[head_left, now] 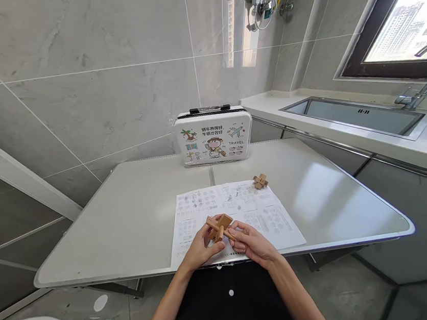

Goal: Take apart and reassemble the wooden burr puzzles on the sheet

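One wooden interlocking puzzle (pixel 224 221), likely light, rigid, best gripped by the projecting bar (pixel 229 235) my right hand (pixel 253 243) pinches, my half-curled left hand (pixel 201 250) cupping the rest.

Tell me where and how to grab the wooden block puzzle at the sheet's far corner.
Probably pinch opposite bar ends of the wooden block puzzle from above: its crossed bars jut sideways and nothing covers it. The right hand is nearer, but holds a wooden bar.
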Tool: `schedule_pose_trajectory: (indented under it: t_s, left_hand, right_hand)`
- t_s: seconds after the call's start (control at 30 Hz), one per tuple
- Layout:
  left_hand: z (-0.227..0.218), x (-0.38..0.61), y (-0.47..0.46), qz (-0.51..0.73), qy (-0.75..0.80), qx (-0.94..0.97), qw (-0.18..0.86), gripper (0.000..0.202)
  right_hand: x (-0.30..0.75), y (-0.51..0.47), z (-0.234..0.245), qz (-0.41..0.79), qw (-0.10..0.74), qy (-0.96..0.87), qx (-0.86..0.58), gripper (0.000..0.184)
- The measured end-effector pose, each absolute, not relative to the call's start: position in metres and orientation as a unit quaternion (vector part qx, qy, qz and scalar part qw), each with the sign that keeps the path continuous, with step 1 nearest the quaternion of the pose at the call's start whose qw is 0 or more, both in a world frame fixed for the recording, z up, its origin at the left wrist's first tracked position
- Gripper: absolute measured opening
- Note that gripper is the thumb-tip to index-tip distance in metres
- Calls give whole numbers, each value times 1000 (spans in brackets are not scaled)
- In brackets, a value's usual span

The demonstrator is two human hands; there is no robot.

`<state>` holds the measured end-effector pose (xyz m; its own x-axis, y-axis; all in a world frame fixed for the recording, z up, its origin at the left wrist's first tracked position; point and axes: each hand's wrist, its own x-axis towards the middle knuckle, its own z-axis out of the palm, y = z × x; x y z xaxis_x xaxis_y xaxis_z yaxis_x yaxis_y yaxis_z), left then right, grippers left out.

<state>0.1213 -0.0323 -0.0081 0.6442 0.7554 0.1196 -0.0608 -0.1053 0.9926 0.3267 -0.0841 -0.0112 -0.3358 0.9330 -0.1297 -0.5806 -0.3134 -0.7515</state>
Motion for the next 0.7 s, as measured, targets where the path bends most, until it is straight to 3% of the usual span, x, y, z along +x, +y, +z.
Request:
schedule_pose_trajectory:
  t_s: [0.37, 0.7]
  left_hand:
    - [-16, 132, -29, 377, 346, 609, 606, 75]
    - [-7, 135, -34, 352, 372, 623, 591, 58]
  right_hand:
    - [348, -80, -4, 682, 588, -252, -354, 42]
    - [416, -70, -2, 416, 643, -298, -570, 60]
